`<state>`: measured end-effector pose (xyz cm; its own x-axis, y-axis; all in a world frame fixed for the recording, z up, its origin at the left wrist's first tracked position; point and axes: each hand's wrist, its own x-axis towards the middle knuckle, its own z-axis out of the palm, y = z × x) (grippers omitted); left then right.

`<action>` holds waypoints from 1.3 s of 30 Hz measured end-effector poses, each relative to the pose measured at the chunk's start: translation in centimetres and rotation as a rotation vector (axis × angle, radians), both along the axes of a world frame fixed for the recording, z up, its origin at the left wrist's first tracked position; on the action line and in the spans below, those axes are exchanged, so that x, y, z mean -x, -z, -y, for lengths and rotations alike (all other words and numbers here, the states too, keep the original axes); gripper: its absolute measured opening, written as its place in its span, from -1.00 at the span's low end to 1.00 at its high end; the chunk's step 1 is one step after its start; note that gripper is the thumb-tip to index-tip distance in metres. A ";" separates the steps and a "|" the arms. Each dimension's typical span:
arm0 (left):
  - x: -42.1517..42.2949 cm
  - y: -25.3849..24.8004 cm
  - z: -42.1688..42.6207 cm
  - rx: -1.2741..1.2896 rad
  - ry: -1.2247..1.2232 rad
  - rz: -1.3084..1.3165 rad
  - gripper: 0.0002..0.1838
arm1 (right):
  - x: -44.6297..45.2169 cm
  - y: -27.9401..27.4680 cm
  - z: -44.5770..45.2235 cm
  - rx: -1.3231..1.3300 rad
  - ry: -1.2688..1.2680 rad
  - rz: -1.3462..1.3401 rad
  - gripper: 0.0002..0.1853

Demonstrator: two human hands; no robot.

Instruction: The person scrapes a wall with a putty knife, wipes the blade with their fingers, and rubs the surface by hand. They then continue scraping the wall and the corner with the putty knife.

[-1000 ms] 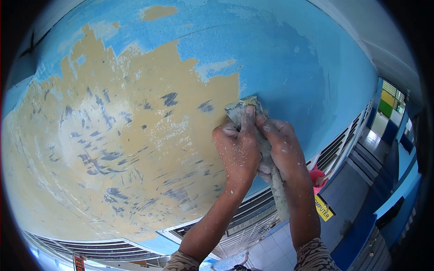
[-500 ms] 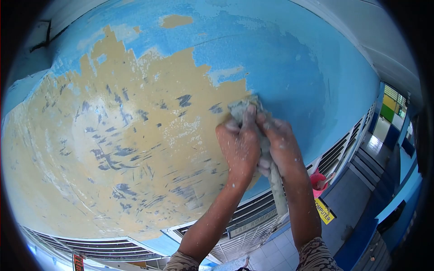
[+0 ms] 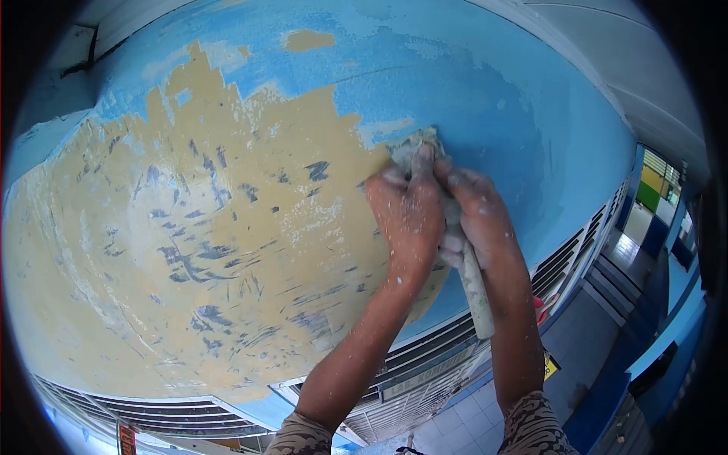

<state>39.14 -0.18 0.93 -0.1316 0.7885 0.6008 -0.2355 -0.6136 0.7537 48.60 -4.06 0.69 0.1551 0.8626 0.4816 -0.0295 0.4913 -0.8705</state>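
Note:
A paint scraper (image 3: pixel 476 292) with a long, paint-smeared handle is gripped in both of my hands. Its blade end lies against the wall (image 3: pixel 250 197), at the border between bare tan surface and blue paint (image 3: pixel 493 152). My left hand (image 3: pixel 409 208) is closed near the blade, thumb pointing up along the tool. Just to the right, my right hand (image 3: pixel 478 212) wraps around the upper handle, and the handle's lower end sticks out below it. White flecks dot both hands. The blade's edge is partly hidden by residue.
Louvred vents (image 3: pixel 425 356) run below the wall, with a sign plate (image 3: pixel 425 375) among them. At the lower right are a pink container (image 3: pixel 540 309), partly behind my right arm, and a yellow sign (image 3: pixel 550 367). A ceiling (image 3: pixel 607 53) borders the wall above.
Both hands and the scraper have moved upward along the wall, the blade now reaching higher beside the blue paint. My right forearm covers more of the pink container and yellow sign.

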 end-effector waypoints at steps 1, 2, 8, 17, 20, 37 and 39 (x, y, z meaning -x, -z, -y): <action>-0.3 0.6 -0.1 -0.002 0.003 0.001 -0.68 | -0.5 1.3 -0.5 -0.024 0.009 0.053 -0.54; -0.6 1.4 -0.2 -0.040 0.040 0.088 -0.68 | -0.9 1.9 -0.9 -0.051 0.019 0.107 -0.53; -0.7 -1.0 -1.7 0.017 -0.033 0.009 -0.69 | 0.5 -2.5 0.5 0.045 -0.055 -0.060 -0.55; 0.5 -1.6 -0.6 0.005 0.057 0.047 -0.71 | 1.2 -3.1 0.8 0.017 -0.048 0.021 -0.57; 1.0 -0.5 0.6 -0.026 0.098 0.092 -0.71 | 1.9 -2.2 1.7 0.110 -0.012 -0.058 -0.56; 3.1 -2.0 0.4 0.113 0.020 0.012 -0.74 | 3.0 -3.4 0.9 0.026 -0.127 -0.005 -0.56; 2.7 -1.5 -0.8 0.028 0.086 0.097 -0.74 | 3.5 -2.9 1.6 0.049 -0.086 0.003 -0.57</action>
<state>36.45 0.61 2.38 -0.1191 0.8156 0.5662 -0.3585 -0.5671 0.7416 45.08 -5.66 3.55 0.0780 0.8950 0.4392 -0.0676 0.4443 -0.8933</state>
